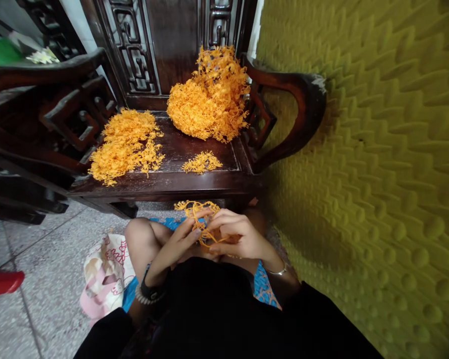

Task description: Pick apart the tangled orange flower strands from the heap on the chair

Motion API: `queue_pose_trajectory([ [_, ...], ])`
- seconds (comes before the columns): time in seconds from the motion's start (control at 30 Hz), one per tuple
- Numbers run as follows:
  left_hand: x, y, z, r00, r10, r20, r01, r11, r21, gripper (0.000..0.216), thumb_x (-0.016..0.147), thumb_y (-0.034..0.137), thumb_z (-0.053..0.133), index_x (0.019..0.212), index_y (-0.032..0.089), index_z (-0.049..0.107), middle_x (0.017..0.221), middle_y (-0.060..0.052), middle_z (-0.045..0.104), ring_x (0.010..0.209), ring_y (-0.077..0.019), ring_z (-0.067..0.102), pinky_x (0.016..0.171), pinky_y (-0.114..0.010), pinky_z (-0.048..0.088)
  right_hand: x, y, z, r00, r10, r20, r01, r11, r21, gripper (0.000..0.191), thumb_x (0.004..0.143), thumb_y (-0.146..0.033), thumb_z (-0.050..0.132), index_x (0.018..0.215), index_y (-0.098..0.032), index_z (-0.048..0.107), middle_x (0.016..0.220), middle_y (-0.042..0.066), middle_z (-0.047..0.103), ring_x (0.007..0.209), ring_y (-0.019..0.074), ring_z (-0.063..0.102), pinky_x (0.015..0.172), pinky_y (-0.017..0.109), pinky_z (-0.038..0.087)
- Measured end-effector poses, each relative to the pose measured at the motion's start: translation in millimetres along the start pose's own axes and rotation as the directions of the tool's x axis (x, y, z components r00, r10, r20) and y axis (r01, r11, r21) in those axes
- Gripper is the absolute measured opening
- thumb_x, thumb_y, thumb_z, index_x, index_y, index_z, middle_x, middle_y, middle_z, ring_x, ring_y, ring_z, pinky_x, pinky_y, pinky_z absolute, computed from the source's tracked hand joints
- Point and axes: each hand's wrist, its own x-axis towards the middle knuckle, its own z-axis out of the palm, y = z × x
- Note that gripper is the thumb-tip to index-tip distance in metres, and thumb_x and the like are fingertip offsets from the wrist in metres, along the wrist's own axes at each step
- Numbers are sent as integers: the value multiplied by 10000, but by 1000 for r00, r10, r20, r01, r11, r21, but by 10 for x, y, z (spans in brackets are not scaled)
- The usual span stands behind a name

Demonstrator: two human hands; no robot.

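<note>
In front of my lap, both hands are closed on a bundle of thin, branching orange strands (201,207) that looks like plastic flower parts. My left hand (181,237) pinches it from the left, thumb and fingers close together. From the other side my right hand (236,233) curls its fingers around the strands, hiding part of them. Beyond the hands, a small orange cluster (202,162) lies near the front of the wooden chair seat (168,180). A wider orange heap (127,142) rests on the seat's left, and a tall orange pile (213,99) at the back right.
The dark chair has a curved right armrest (303,99) beside a textured yellow-green wall (366,149). At left, a pink and white bag (103,279) lies on the speckled floor (56,249). A red object (3,283) shows at the left edge. Blue patterned material (265,286) lies under me.
</note>
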Motion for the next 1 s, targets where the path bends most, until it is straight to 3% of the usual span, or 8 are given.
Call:
queue_pose_trajectory([
  [0.1,75,49,125,987,-7,-162,-10,995,-104,450,877,473,582,1266,250,612,1434,-65,518,1316,-265,477,1141,-419,338,-29,-29,57,997,73,29,-70,993,-98,361,875,-362,628,579,-193,509,785,52,687,733,166,564,752,334,426],
  [0.23,155,157,85,907,50,-418,-127,979,-157,298,946,389,484,1093,231,689,1510,-43,424,1323,-237,470,1092,-385,405,-93,-30,54,951,308,-37,-310,938,-153,217,898,-380,588,802,-188,615,704,5,638,558,112,478,556,250,352],
  [0.33,180,183,25,921,-5,-390,-114,953,-281,292,923,389,516,1110,235,680,1517,-68,410,1173,-234,593,900,-350,542,-127,23,66,917,398,-39,-400,915,-53,205,915,-354,552,1015,-193,629,744,-3,659,478,82,427,481,221,301],
  [0.57,144,10,63,957,-62,-282,-38,942,-335,349,778,316,722,1107,218,661,1161,-66,680,1004,-199,653,845,-283,529,-92,147,330,892,452,4,-403,791,460,419,900,-436,546,1242,-195,522,889,34,666,743,138,599,671,245,460],
  [0.7,128,2,58,936,-3,-353,-79,973,-217,269,792,294,713,1043,203,677,1070,-54,692,976,-184,645,854,-270,513,-28,139,505,883,462,84,-443,762,472,398,742,-543,698,879,-176,625,685,-5,582,600,119,492,558,236,396],
  [0.8,118,28,31,948,44,-317,-91,987,-135,283,850,317,648,1106,199,667,1204,-81,667,1136,-221,602,995,-327,457,17,97,557,875,478,82,-464,775,429,461,829,-601,564,638,-182,579,552,-12,481,542,116,421,520,252,337],
  [0.9,83,20,-1,971,2,-241,-28,994,-107,341,920,360,541,1213,201,612,1249,-94,653,1158,-228,598,1008,-346,447,42,74,543,869,490,-73,-421,807,414,533,878,-633,457,596,-190,546,559,-3,470,570,128,429,559,264,348],
  [1.0,28,-20,-21,971,13,-240,-1,999,49,302,962,371,452,1124,207,646,1156,-73,683,1079,-211,620,962,-320,459,43,90,500,860,470,-200,-366,839,402,511,870,-638,476,630,-191,537,657,14,519,667,147,473,639,275,384],
])
